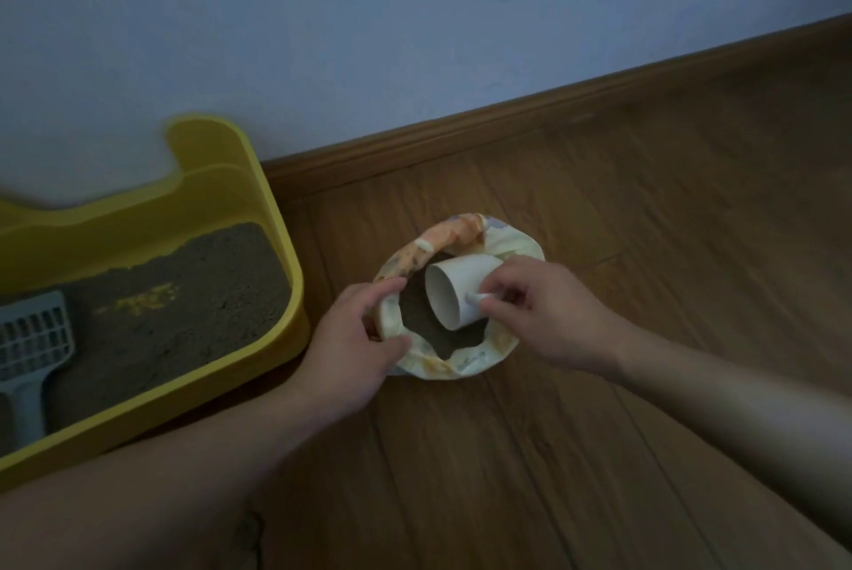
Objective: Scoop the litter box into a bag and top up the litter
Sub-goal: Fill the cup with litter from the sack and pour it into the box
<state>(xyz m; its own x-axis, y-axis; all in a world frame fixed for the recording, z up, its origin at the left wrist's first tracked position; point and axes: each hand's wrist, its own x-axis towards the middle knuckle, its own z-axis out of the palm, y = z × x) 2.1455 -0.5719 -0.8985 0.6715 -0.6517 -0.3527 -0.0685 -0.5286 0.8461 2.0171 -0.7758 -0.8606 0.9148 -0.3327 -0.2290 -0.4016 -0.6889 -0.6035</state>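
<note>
Right hand [548, 316] pinches the handle of a white scoop cup [461, 292], tipped on its side over the litter bag [465, 362] on the floor [645, 246]. Left hand [355, 348] grips the bag's rolled rim. Yellow litter box [258, 200] sits just left, grey slotted scoop [32, 348] lying in the litter.

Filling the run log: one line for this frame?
stage: top-up | left hand: holds litter bag rim | right hand: white scoop cup in bag | litter box: left

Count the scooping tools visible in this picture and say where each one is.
2. A grey slotted scoop lies on the litter in the yellow litter box, at left. A white cup scoop is held by the right hand over the open litter bag.
</note>
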